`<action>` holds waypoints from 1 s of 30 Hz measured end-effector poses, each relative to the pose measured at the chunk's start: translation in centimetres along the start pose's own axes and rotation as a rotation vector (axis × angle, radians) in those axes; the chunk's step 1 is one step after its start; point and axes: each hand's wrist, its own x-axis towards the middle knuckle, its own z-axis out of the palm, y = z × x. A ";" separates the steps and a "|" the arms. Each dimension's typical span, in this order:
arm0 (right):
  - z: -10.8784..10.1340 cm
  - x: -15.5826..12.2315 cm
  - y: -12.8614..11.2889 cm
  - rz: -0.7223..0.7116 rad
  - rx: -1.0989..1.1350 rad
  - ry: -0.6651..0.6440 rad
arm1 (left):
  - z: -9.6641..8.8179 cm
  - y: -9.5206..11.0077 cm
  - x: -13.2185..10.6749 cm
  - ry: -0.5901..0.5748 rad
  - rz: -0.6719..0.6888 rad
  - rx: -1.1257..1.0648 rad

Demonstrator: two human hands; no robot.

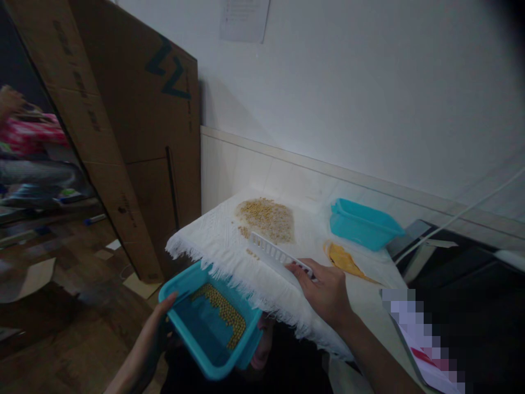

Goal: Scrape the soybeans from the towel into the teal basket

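My left hand (pixel 158 323) grips the left rim of a teal plastic basin (pixel 180 339), tilted just below the table's front edge. Yellow-green beans, which look like soybeans (pixel 223 306), lie along its far and right sides. In my right hand (pixel 326 290) is a white slotted plastic strip (pixel 274 253), its far end resting near the cloth. A few loose beans lie beside the strip. Behind it, a heap of beans and paler small grains (pixel 266 219) is spread on the white fringed cloth (pixel 217 230).
A second teal basin (pixel 365 227) stands at the back right of the table, by a yellow cloth-like piece (pixel 346 260). A tall cardboard box (pixel 139 120) rises on the left. Dark equipment (pixel 463 262) and a white cable are at right. Another person's hand (pixel 11 99) shows far left.
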 end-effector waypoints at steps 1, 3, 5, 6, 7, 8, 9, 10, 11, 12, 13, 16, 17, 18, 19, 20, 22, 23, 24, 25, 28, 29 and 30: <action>0.0 0.0 -0.1 -0.003 0.010 -0.003 | -0.1 0.0 0.0 -0.010 -0.003 0.002; 0.1 -0.1 -0.3 -0.002 0.031 -0.010 | -0.1 0.0 0.1 -0.020 -0.013 0.002; 0.0 -0.2 -0.4 0.005 0.041 -0.015 | -0.2 -0.1 0.2 -0.025 -0.015 -0.009; 0.0 -0.3 -0.4 0.008 0.039 -0.014 | -0.2 -0.1 0.2 -0.028 -0.020 -0.013; -0.1 -0.4 -0.5 0.008 0.033 -0.009 | -0.1 -0.1 0.2 -0.031 -0.024 -0.014; -0.1 -0.5 -0.5 0.004 0.025 -0.001 | -0.1 0.0 0.2 -0.035 -0.025 -0.014; -0.2 -0.7 -0.5 -0.006 0.018 0.006 | -0.1 0.0 0.2 -0.041 -0.028 -0.012; -0.3 -0.8 -0.6 -0.017 0.012 0.013 | -0.1 0.0 0.1 -0.046 -0.035 -0.008; -0.4 -0.8 -0.6 -0.028 0.007 0.018 | -0.1 0.1 0.1 -0.052 -0.042 -0.005; -0.4 -0.9 -0.7 -0.035 0.002 0.021 | -0.1 0.1 0.0 -0.059 -0.040 -0.006; -0.5 -1.0 -0.7 -0.038 -0.003 0.023 | -0.1 0.1 0.0 -0.064 -0.037 -0.006; -0.7 -1.1 -0.9 -0.041 -0.015 0.037 | -0.1 0.0 -0.1 -0.061 -0.026 -0.007; -0.8 -1.1 -0.9 -0.049 -0.017 0.041 | -0.2 0.0 -0.1 -0.067 -0.029 -0.009; -0.9 -1.1 -0.9 -0.058 -0.018 0.043 | -0.2 0.0 0.0 -0.072 -0.034 -0.010; -1.0 -1.1 -1.0 -0.067 -0.021 0.045 | -0.2 0.0 0.0 -0.079 -0.038 -0.013; -1.0 -1.1 -1.1 -0.074 -0.025 0.044 | -0.2 0.0 0.0 -0.087 -0.039 -0.015; -1.1 -1.0 -1.2 -0.079 -0.031 0.044 | -0.1 0.0 0.0 -0.086 -0.034 -0.018; -1.0 -1.0 -1.3 -0.078 -0.030 0.045 | -0.1 0.0 -0.1 -0.074 -0.028 -0.016; -0.9 -1.0 -1.4 -0.076 -0.026 0.045 | 0.0 0.0 -0.1 -0.064 -0.020 -0.010; -0.8 -0.9 -1.5 -0.073 -0.018 0.045 | 0.1 0.1 -0.2 -0.054 -0.016 -0.003; -0.4 -0.8 -1.7 -0.060 0.010 0.041 | 0.3 0.3 -0.6 -0.030 -0.019 0.015; -0.3 -0.8 -1.8 -0.057 0.020 0.036 | 0.3 0.4 -0.7 -0.034 -0.019 0.016; -0.1 -0.7 -1.9 -0.057 0.030 0.033 | 0.3 0.5 -0.8 -0.044 -0.018 0.015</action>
